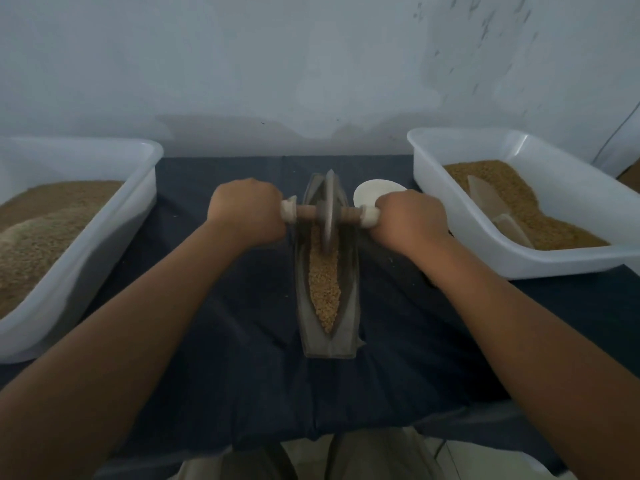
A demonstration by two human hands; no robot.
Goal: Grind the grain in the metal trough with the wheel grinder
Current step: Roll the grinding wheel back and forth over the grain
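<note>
Both fists are tight on the axle: left hand (246, 212), right hand (410, 216), with the wheel grinder (327, 211) standing upright in the grain (323, 289) toward the far end of the metal trough (348, 327).

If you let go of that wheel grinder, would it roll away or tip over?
It would probably roll, since the wheel grinder is a thin round disc on edge in the narrow metal trough. It looks like metal, so it is likely heavy. It might tip sideways: only the left hand and right hand steady it.
</note>
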